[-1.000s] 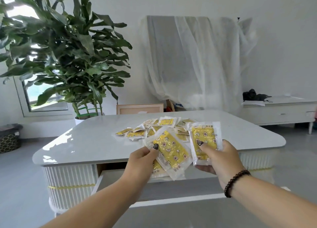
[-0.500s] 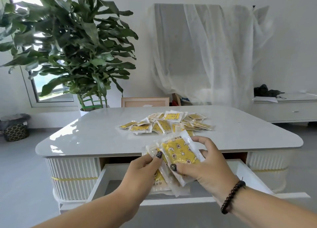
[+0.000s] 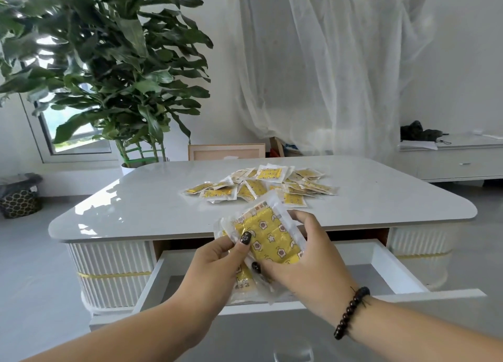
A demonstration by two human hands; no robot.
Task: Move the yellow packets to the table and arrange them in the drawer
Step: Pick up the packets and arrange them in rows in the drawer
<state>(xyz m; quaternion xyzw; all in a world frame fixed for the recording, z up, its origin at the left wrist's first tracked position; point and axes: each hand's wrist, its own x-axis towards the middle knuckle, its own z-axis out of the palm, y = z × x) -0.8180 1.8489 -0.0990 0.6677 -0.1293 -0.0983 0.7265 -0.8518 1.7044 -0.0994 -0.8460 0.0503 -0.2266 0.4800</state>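
Observation:
Both hands hold a small stack of yellow packets in clear wrappers above the open white drawer at the table's front. My left hand pinches the stack's left side with its thumb on top. My right hand grips the stack from the right, fingers curled over its far edge. A loose pile of several more yellow packets lies on the white table beyond. The drawer's inside is mostly hidden behind my hands.
A large potted plant stands behind the table's left corner. A sheer cloth drapes over furniture at the back. A low white cabinet is at the right, a dark patterned basket on the floor at the left.
My right hand brought its packet onto the stack in my left hand, and both hands lowered toward the drawer. The view has come closer to the table.

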